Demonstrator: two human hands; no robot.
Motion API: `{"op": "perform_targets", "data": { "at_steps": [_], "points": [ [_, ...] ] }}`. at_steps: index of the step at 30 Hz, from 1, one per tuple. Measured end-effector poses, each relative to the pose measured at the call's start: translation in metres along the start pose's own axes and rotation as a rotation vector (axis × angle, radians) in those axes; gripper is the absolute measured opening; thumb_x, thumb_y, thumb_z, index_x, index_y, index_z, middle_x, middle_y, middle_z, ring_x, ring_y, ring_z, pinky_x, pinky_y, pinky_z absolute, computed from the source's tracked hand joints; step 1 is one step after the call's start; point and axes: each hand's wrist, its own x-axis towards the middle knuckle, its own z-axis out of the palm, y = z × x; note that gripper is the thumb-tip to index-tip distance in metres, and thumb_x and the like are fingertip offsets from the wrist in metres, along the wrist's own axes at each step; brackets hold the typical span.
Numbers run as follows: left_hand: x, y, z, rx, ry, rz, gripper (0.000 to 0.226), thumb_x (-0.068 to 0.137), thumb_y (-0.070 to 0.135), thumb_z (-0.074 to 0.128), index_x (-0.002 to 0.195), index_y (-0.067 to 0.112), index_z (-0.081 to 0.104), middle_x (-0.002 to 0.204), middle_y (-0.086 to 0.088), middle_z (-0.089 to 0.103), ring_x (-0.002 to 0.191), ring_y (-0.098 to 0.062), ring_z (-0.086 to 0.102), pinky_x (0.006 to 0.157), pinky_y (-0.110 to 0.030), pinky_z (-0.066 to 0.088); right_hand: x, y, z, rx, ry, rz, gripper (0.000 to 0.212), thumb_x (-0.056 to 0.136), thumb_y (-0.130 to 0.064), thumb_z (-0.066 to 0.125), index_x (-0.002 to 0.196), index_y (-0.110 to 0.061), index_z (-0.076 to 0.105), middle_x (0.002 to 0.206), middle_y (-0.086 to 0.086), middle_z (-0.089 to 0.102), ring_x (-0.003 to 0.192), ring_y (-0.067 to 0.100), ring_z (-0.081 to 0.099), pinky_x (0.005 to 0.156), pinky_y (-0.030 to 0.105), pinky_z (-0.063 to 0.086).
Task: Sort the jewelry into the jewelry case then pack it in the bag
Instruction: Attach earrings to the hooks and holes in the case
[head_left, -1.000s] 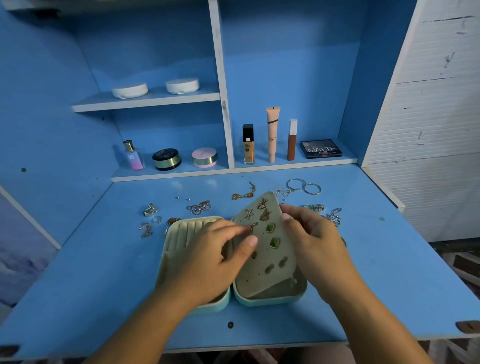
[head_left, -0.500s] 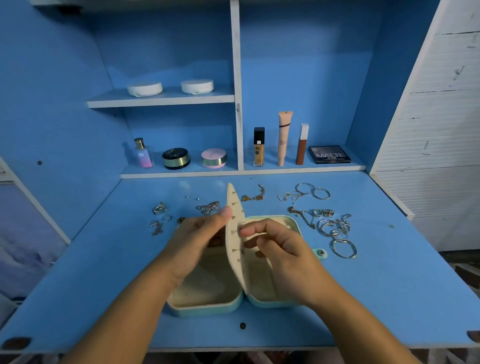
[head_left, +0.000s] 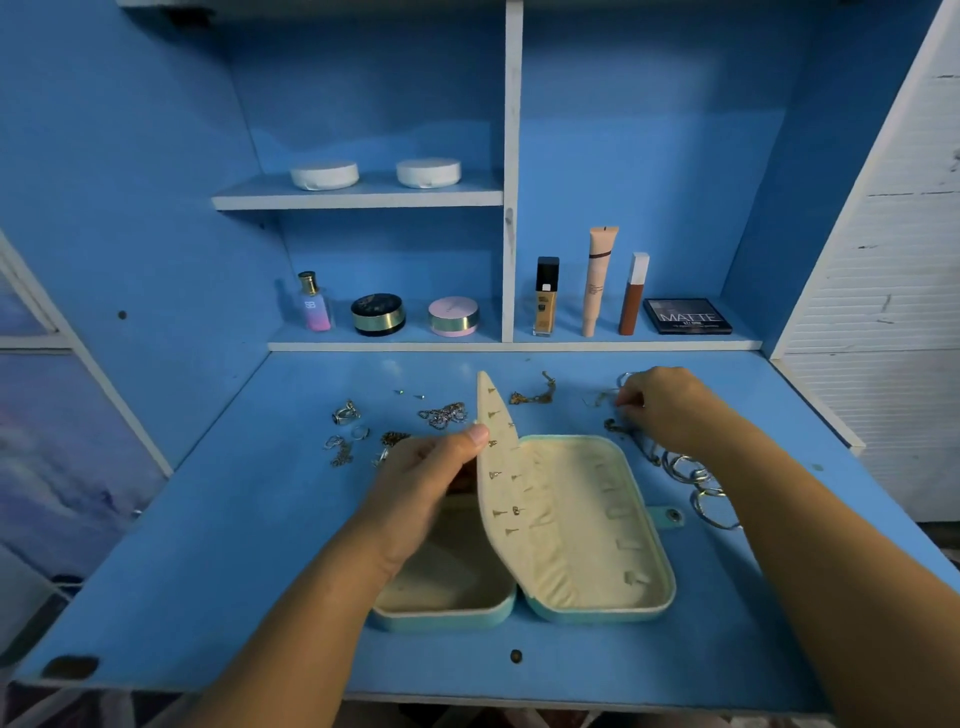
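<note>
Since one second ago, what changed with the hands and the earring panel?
The earring panel swung up from lying over the right half of the jewelry case to standing on edge. The right hand let go and moved right to the loose chains; whether it grips one is unclear. The left hand keeps holding the panel; the case stayed open.

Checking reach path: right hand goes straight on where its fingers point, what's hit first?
Probably the thin chain on the desk just left of the fingers of the right hand; they may already touch it, depth unclear. Farther on lies the gold bracelet.
</note>
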Motion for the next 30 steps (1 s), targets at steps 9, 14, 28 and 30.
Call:
{"op": "perform_targets", "data": {
  "at_steps": [9, 14, 28, 30],
  "points": [
    [0.001, -0.002, 0.008, 0.048, 0.069, 0.053, 0.064, 0.074, 0.06, 0.055, 0.09, 0.001, 0.074, 0.094, -0.014, 0.074, 0.095, -0.018, 0.07, 0.082, -0.023, 0.052, 0.01, -0.009, 0.0, -0.152, -0.052, -0.014, 0.021, 0.094, -0.019, 0.053, 0.104, -0.01, 0.069, 0.106, 0.009, 0.066, 0.092, 0.023, 0.059, 0.079, 0.03, 0.05],
    [-0.003, 0.025, 0.036, 0.337, 0.188, -0.105, 0.063, 0.073, 0.07, 0.06, 0.065, 0.008, 0.067, 0.043, 0.011, 0.048, 0.046, 0.0, 0.049, 0.056, -0.022, 0.04, 0.013, -0.016, -0.005, -0.236, -0.133, 0.052, 0.025, 0.093, -0.011, 0.049, 0.109, -0.011, 0.068, 0.114, 0.006, 0.067, 0.105, 0.024, 0.061, 0.089, 0.03, 0.051],
    [-0.014, 0.025, 0.052, 0.364, 0.193, -0.071, 0.05, 0.071, 0.07, 0.056, 0.074, 0.022, 0.071, 0.069, 0.016, 0.069, 0.066, 0.005, 0.063, 0.062, -0.02, 0.044, 0.021, 0.002, -0.001, -0.162, -0.122, 0.11, 0.019, 0.09, -0.014, 0.059, 0.107, -0.014, 0.067, 0.104, -0.001, 0.067, 0.076, 0.01, 0.054, 0.068, 0.016, 0.041],
    [-0.016, 0.021, 0.05, 0.33, 0.144, -0.095, 0.053, 0.064, 0.072, 0.056, 0.083, 0.025, 0.072, 0.078, 0.017, 0.072, 0.074, 0.005, 0.066, 0.069, -0.022, 0.049, 0.02, 0.004, -0.001, -0.162, -0.119, 0.113, 0.019, 0.091, -0.014, 0.057, 0.107, -0.013, 0.067, 0.104, 0.0, 0.067, 0.075, 0.009, 0.051, 0.066, 0.016, 0.039]
  ]
}}
